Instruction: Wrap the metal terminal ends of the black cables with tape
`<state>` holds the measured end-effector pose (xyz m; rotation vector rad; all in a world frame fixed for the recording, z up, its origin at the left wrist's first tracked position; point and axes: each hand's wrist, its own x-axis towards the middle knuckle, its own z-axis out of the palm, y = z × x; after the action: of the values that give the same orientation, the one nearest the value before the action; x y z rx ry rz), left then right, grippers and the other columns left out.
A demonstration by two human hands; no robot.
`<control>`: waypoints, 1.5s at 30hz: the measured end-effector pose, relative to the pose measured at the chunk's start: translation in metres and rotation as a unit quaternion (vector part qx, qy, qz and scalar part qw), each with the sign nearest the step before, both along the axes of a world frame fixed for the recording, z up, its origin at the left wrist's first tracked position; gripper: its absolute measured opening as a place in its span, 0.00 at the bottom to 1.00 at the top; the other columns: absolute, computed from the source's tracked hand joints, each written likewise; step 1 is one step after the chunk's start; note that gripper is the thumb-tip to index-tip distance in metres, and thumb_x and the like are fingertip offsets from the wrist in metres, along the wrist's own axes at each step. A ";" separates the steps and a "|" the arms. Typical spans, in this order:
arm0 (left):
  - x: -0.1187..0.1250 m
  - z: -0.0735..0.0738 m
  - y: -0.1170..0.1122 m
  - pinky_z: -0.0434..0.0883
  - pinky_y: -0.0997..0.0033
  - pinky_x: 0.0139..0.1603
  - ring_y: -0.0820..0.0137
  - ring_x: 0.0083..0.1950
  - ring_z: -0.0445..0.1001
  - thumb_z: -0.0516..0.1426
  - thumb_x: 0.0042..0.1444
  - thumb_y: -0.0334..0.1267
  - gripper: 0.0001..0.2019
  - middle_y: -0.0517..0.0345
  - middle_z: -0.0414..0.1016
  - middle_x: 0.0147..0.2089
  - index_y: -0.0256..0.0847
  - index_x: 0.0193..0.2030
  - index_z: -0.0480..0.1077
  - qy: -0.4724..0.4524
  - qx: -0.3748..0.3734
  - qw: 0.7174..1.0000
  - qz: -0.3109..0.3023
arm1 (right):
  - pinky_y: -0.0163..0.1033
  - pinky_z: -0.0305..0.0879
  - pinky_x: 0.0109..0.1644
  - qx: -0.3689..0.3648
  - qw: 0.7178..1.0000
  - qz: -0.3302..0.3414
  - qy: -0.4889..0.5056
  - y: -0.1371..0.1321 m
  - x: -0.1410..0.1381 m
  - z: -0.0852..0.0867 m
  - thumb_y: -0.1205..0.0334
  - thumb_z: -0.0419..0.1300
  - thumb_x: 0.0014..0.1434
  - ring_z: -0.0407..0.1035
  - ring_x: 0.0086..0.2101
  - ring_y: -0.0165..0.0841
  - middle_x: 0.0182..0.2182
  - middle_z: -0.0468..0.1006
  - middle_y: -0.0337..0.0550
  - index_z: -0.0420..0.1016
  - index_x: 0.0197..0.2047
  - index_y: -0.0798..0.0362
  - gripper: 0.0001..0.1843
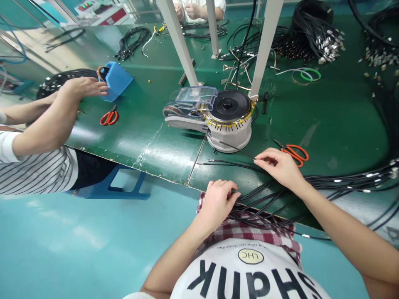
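My right hand (280,168) pinches a thin black cable (235,148) between thumb and fingertips. The cable's light-coloured tip points left, against or just in front of the round tape dispenser (230,137). Lower and to the left, my left hand (220,199) is closed with curled fingers at the table's front edge. Its fingertips meet the near end of a bundle of black cables (268,199); what they grip is hidden. Two loose cable ends (218,162) lie on the green table between my hands and the dispenser.
Orange-handled scissors (296,154) lie beyond my right hand. White posts (260,50) stand behind the dispenser. More cable bundles (321,33) fill the back right. At left, a co-worker's hand (87,87) touches a blue tape holder (118,81), near other scissors (109,117).
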<state>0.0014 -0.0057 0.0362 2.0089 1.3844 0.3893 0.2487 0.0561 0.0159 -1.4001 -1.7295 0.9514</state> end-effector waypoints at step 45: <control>0.035 0.031 0.009 0.55 0.74 0.22 0.78 0.20 0.57 0.54 0.67 0.47 0.16 0.62 0.70 0.23 0.39 0.49 0.76 -0.417 -0.225 0.879 0.048 | 0.42 0.64 0.43 0.097 0.939 -0.068 -0.323 -0.016 0.066 0.033 0.56 0.51 0.71 0.75 0.41 0.40 0.39 0.81 0.44 0.76 0.39 0.51 0.15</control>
<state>0.0363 0.0037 0.0670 1.1552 0.8953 0.7823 0.3145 0.0397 0.0486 -1.7916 -2.0774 0.2288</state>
